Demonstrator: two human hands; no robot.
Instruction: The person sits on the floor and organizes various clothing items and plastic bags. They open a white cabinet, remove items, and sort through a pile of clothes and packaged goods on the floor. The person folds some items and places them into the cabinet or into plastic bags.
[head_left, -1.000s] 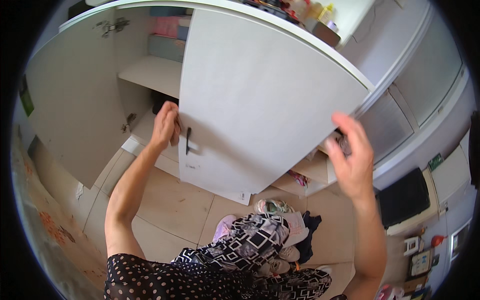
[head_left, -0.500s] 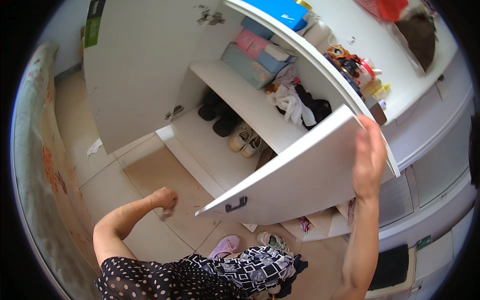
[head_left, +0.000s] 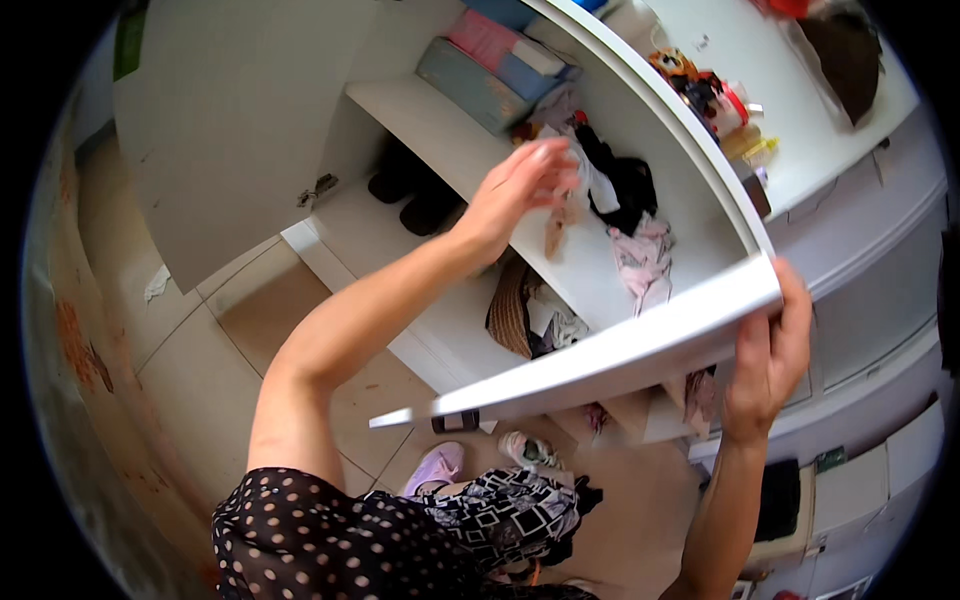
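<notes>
My left hand (head_left: 520, 195) reaches over the shelf inside the white cabinet, its fingers loosely bent and apart, a little blurred. Just beyond the fingertips lie a white cloth (head_left: 600, 190) and black clothing (head_left: 630, 195). A small tan thing (head_left: 556, 232) below the fingers is too smeared to name. My right hand (head_left: 768, 360) grips the upper corner of the white cabinet door (head_left: 600, 365), thumb on one face and fingers round the edge. That door is swung outward and seen nearly edge-on. A pink patterned cloth (head_left: 643, 250) lies on the shelf near it.
The other cabinet door (head_left: 240, 130) stands open at left. Boxes (head_left: 470, 80) fill the shelf's far end. Dark shoes (head_left: 425, 208) and a woven brown bag (head_left: 510, 310) sit in the lower compartment. Bottles and small items (head_left: 730, 110) crowd the cabinet top. A patterned cover (head_left: 75, 330) hangs far left.
My left hand has risen from low over the floor to the shelf's clothes. The door in my right hand has swung further outward, uncovering the pink cloth and woven bag.
</notes>
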